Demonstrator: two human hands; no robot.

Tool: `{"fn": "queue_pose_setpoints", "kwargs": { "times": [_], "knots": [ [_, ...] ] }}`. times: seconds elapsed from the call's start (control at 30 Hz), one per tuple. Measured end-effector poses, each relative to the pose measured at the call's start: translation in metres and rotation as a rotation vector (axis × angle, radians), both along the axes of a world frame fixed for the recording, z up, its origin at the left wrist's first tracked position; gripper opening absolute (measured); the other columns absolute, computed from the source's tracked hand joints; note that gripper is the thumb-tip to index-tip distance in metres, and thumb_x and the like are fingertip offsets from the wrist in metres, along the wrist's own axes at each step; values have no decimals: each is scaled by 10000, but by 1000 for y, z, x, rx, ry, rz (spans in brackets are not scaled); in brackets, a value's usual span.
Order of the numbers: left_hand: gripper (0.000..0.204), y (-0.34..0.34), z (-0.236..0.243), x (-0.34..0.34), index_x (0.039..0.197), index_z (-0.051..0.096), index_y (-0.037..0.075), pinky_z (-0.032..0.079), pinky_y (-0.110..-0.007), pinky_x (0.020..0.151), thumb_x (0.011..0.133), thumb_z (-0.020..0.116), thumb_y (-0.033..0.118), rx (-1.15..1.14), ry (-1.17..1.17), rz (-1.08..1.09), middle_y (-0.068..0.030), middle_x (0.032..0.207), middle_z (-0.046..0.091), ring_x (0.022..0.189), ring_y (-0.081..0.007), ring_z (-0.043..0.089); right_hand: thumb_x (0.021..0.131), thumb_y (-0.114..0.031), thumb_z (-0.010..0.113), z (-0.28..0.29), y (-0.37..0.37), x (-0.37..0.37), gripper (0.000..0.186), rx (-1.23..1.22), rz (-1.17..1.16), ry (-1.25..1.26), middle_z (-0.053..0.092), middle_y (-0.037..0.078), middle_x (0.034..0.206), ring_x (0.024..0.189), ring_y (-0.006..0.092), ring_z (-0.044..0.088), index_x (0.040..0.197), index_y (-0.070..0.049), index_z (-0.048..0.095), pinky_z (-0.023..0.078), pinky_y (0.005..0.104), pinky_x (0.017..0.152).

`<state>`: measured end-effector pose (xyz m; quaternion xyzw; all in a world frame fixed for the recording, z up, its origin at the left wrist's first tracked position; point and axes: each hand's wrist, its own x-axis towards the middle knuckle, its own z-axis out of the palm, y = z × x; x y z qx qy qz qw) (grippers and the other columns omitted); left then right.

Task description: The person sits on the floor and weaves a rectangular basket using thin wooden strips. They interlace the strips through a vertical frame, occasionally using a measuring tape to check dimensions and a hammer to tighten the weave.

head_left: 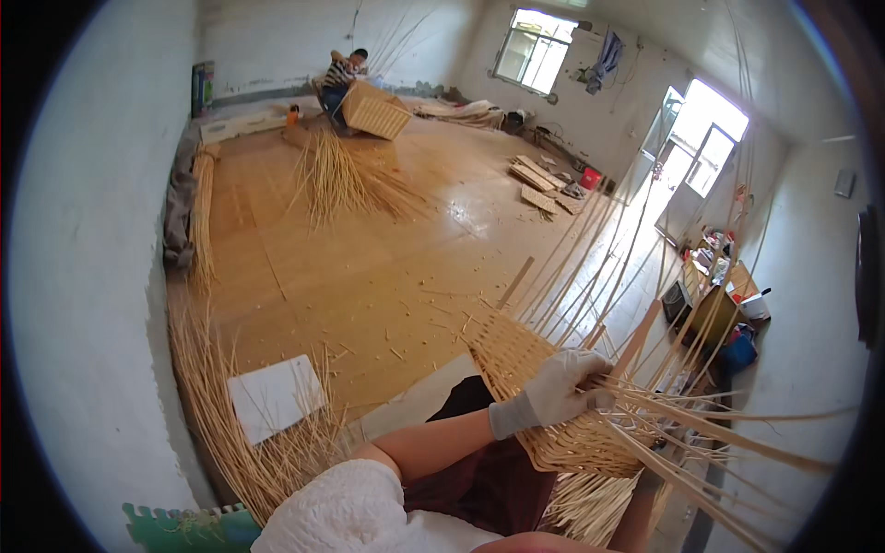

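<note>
A partly woven basket (512, 355) of pale split-bamboo-like strips rests across my lap, with long loose strips (728, 429) fanning out from its edge to the right and upward. My left hand (562, 389), in a whitish work glove, lies over the basket's rim. Its fingers are closed around strips at the edge, beside a flat wooden stake (636, 341) that stands up there. Low on the right, my right hand (656, 465) is at the basket's near side, largely covered by strips, so its fingers do not show.
Bundles of loose strips (249, 461) lie along the left wall, a white board (277, 398) on them. Another person (339, 78) sits at the back with a large woven basket (376, 112). A strip pile (336, 180) spreads before them. Containers (714, 313) stand at right.
</note>
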<state>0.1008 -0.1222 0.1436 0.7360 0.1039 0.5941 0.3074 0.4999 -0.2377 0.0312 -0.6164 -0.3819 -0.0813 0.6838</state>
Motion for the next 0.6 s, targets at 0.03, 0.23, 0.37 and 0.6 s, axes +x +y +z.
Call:
{"fn": "queue_pose_setpoints", "kwargs": {
  "times": [0.03,0.23,0.37,0.6],
  "knots": [
    [502,-2,-3,-3,1092,644,19,531,-392,746,792,849,366,-9,-1,-9,-126,891,653,831,-302,659,1037,-368,607,10,7,5,343,-42,17,-35,650,52,872,767,131,595,1006,-32,669,511,301,730],
    [509,-5,-1,4,1059,645,14,516,-407,783,867,751,474,-11,9,-156,-131,920,656,855,-316,663,1038,-359,608,36,-32,37,344,-250,121,-100,631,35,842,739,118,564,985,-26,670,483,289,699],
    [481,-14,-1,8,1026,650,35,492,-425,820,927,664,506,13,73,-213,-136,905,658,857,-360,648,1039,-354,609,13,-67,48,345,-373,196,-71,619,23,823,720,109,544,971,-22,671,465,281,679],
    [227,19,-9,41,953,653,67,496,-416,796,993,609,286,-8,90,-83,-130,880,671,853,-379,630,1040,-344,610,11,-49,72,348,-468,295,-164,598,3,789,687,94,509,946,-15,673,432,267,643]
  ]
}}
